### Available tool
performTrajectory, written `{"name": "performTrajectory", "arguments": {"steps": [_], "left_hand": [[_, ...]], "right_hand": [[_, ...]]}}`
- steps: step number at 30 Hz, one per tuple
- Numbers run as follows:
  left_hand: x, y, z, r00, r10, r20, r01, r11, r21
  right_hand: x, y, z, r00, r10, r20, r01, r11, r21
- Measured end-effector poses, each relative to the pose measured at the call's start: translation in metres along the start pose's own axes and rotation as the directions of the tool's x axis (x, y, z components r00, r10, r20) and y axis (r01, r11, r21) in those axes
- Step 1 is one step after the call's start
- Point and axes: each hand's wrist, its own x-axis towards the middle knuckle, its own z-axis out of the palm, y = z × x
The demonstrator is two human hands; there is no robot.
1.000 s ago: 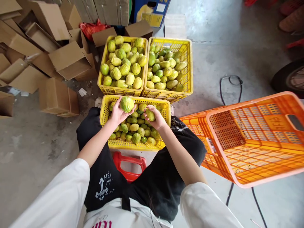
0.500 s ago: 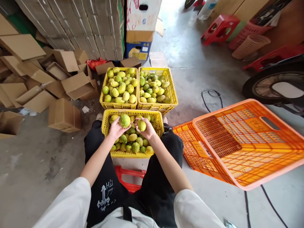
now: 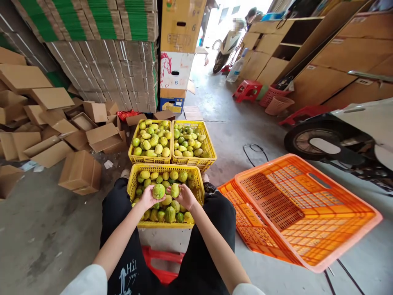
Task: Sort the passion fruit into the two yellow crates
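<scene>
My left hand (image 3: 147, 198) is closed round a rounded green-yellow fruit (image 3: 159, 191), cupping it from the left and below. In my right hand (image 3: 186, 198) sits a second, yellower fruit (image 3: 175, 190), gripped between thumb and fingers. Both fruits are held close together, with a small gap between them, over a yellow plastic crate (image 3: 167, 224) between my knees. Many loose fruits of the same kind lie inside that crate, some hidden under my hands.
Behind stand two more yellow crates (image 3: 150, 159) of similar fruit. An orange crate (image 3: 276, 241) lies tilted at my right, near a motorbike wheel (image 3: 319, 141). Cardboard boxes (image 3: 81, 172) litter the floor at left. A red stool (image 3: 162, 255) shows between my legs.
The view has tipped upward, so the crates sit lower in the picture and more of the background shows. My hands have come slightly closer together, each still holding its fruit.
</scene>
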Motion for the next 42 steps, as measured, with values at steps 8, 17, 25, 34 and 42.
{"name": "performTrajectory", "arguments": {"steps": [8, 17, 25, 34, 42], "left_hand": [[0.007, -0.009, 0.003, 0.996, 0.086, 0.023, -0.086, 0.996, -0.008], [0.012, 0.000, -0.005, 0.987, 0.157, 0.037, -0.154, 0.985, -0.072], [0.012, -0.004, -0.001, 0.982, 0.183, 0.043, -0.181, 0.982, -0.055], [0.001, 0.004, 0.001, 0.978, 0.145, 0.149, -0.120, 0.979, -0.164], [0.005, -0.002, 0.007, 0.972, 0.180, 0.154, -0.167, 0.982, -0.092]], "right_hand": [[0.015, 0.010, 0.009, 0.995, -0.076, -0.068, 0.081, 0.994, 0.072], [0.016, 0.008, 0.015, 0.993, -0.114, 0.006, 0.114, 0.993, 0.001], [0.012, 0.005, 0.022, 0.988, -0.134, 0.078, 0.134, 0.991, 0.000], [-0.007, -0.006, 0.007, 0.990, -0.139, 0.014, 0.138, 0.987, 0.086], [0.003, -0.001, 0.021, 0.986, -0.152, 0.066, 0.146, 0.985, 0.093]]}}
